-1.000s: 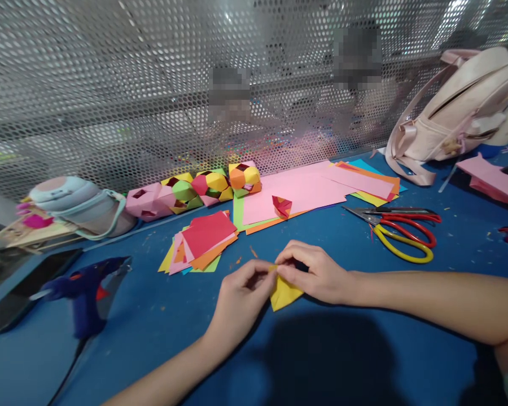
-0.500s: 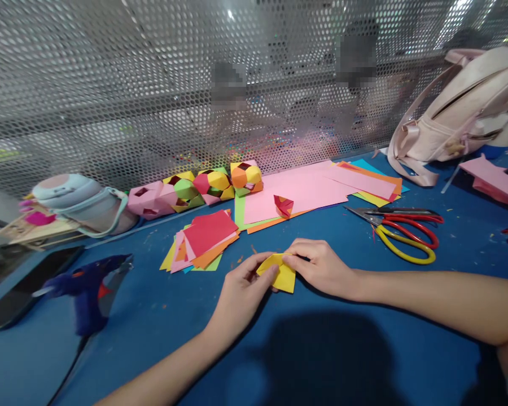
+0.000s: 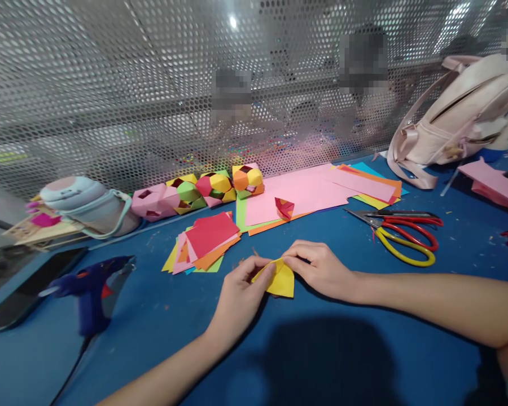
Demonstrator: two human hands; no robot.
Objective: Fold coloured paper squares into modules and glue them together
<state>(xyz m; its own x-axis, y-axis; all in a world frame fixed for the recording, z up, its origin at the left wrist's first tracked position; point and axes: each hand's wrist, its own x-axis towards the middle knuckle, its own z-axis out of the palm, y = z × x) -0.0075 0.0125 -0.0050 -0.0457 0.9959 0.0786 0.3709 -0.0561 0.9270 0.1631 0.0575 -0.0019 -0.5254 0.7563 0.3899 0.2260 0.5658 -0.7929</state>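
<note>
A small yellow piece of folded paper (image 3: 283, 283) is held between my two hands, just above the blue table. My left hand (image 3: 248, 287) pinches its left side, thumb on top. At the upper right corner, my right hand (image 3: 315, 265) pinches the paper between thumb and fingers. The undersides of the fingers are hidden. Beyond the hands, a small folded red paper piece (image 3: 284, 208) rests on the pink sheets (image 3: 298, 189). To the left lies a stack of coloured paper squares (image 3: 211, 239), red on top.
A blue glue gun (image 3: 91, 293), a dark tablet-like device (image 3: 34, 287) and a light-blue bottle (image 3: 88, 206) are at left. Folded paper balls (image 3: 188, 194) line the perforated metal screen (image 3: 152, 84). Scissors (image 3: 400, 231) lie at right, before a pale backpack (image 3: 452, 124). People show behind the screen.
The yellow paper has tilted slightly in my fingers, and its lower edge sits a little lower. Both hands keep their pinch. The camera view has shifted slightly.
</note>
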